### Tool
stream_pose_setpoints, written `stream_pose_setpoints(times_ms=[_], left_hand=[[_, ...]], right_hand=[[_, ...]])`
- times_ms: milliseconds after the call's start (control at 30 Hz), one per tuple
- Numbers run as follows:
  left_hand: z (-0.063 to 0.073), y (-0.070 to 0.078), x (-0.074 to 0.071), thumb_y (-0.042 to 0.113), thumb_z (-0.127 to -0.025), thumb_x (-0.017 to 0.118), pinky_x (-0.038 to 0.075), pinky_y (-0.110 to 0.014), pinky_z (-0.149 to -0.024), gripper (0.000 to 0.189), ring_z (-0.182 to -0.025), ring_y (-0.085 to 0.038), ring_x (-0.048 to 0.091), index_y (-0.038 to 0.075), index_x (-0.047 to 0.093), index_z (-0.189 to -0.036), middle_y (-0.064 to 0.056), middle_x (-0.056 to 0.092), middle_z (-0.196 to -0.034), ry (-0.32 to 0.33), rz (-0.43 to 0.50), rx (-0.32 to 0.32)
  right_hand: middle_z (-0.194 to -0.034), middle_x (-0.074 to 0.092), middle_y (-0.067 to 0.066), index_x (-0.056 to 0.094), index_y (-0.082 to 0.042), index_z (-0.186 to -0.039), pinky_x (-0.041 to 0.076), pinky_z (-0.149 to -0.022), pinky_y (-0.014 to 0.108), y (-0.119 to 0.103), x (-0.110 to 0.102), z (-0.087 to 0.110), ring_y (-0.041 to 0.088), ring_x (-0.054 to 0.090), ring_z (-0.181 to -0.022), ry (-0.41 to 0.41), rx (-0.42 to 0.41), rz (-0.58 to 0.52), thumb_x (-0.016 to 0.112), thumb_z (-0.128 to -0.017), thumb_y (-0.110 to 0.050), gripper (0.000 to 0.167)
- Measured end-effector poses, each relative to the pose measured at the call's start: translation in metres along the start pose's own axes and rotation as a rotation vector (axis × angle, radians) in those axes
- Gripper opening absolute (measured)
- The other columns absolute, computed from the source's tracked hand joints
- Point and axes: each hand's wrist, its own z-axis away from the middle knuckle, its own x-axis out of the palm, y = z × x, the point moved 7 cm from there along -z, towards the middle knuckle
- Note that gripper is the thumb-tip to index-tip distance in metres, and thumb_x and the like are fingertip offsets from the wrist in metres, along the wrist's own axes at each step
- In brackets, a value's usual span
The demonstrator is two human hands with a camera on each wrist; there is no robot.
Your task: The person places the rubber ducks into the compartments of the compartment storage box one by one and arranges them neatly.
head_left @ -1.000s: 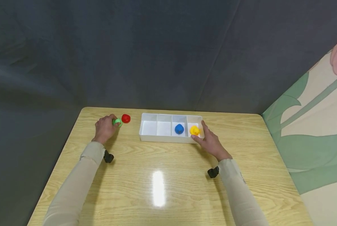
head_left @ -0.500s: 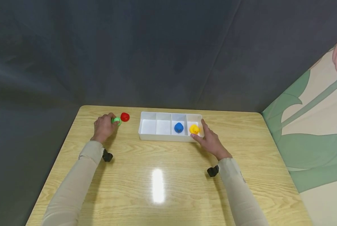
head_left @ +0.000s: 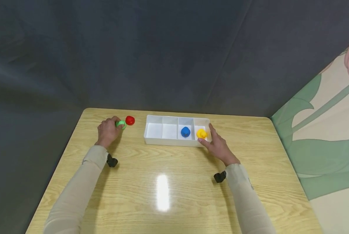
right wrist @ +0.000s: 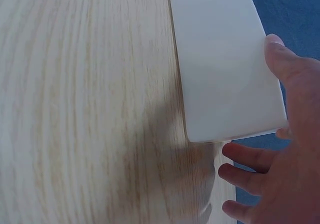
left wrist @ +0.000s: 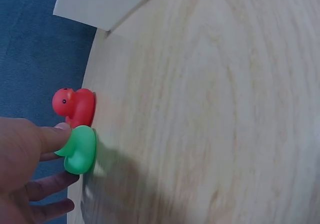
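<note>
My left hand [head_left: 108,131] pinches a green rubber duck [left wrist: 84,151] near the table's far left corner. Right beside it stands a red rubber duck [left wrist: 80,107]; in the left wrist view the two look close together. Whether the green duck still rests on the table, I cannot tell. A white divided tray [head_left: 168,142] lies at the back middle. My right hand [head_left: 218,147] holds its right end, thumb at the front rim and index finger at the end wall, the other fingers loose. A yellow duck [head_left: 201,133] sits in the rightmost compartment, a blue duck [head_left: 185,132] in the one beside it.
The two left compartments of the tray hold nothing. The wooden table [head_left: 139,182] ends just behind the tray and ducks, against a dark curtain [head_left: 162,58]. A patterned cloth [head_left: 323,136] hangs at the right. A black wrist camera [head_left: 112,161] sits at the left cuff.
The head view shifts slightly. Both hands stay nearly in place, the left at the green duck and the right at the tray's end.
</note>
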Motion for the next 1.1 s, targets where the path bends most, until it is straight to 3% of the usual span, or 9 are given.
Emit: stream_pose_setpoints(times_ms=[233,500,900,1100], left_hand=[[-0.001,-0.001,-0.018,0.025,-0.108,0.062,0.037,-0.070,-0.110,0.038,-0.124,-0.054,0.057,0.002,0.061,-0.138,-0.030,0.065,-0.131,0.037,0.023,-0.013],[-0.005,0.020,-0.044,0.022,-0.106,0.066,0.032,-0.070,-0.117,0.040,-0.132,-0.053,0.054,0.001,0.061,-0.139,-0.030,0.064,-0.137,0.097,0.036,0.060],[-0.006,0.045,-0.050,0.022,-0.105,0.067,0.026,-0.068,-0.125,0.039,-0.139,-0.051,0.050,0.003,0.062,-0.139,-0.028,0.064,-0.141,0.067,0.008,0.095],[-0.007,0.053,-0.048,0.020,-0.105,0.068,0.028,-0.070,-0.122,0.038,-0.138,-0.052,0.051,0.002,0.063,-0.138,-0.028,0.064,-0.142,0.081,0.004,0.130]], right_hand=[[-0.179,0.014,0.023,-0.007,-0.021,-0.172,0.030,-0.124,0.072,-0.002,0.000,-0.001,0.054,0.030,-0.158,-0.016,0.016,-0.003,0.057,-0.100,-0.070,0.109],[-0.178,0.016,0.025,-0.006,-0.018,-0.172,0.031,-0.124,0.072,-0.002,-0.002,0.000,0.055,0.033,-0.157,-0.006,0.007,0.008,0.057,-0.101,-0.069,0.108],[-0.179,0.014,0.024,-0.006,-0.019,-0.173,0.030,-0.124,0.072,-0.002,-0.001,0.001,0.055,0.031,-0.158,-0.008,0.015,0.001,0.057,-0.100,-0.071,0.109],[-0.179,0.012,0.024,-0.008,-0.019,-0.172,0.028,-0.126,0.071,-0.002,-0.001,0.002,0.054,0.026,-0.160,-0.015,0.007,-0.013,0.056,-0.101,-0.070,0.108]])
